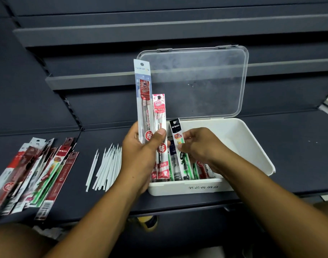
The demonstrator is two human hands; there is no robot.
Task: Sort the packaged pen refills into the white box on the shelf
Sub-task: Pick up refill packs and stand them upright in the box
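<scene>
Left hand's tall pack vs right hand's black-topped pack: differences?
The tall pack has a pale header and red label; the black-topped pack a black header and green print. The tall pack stands upright outside the white box; the black-topped pack leans, lower end inside it. Both are narrow.

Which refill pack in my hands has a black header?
The rightmost pack, pinched by your right hand; the tall pack and shorter pack in your left hand show red and white.
</scene>
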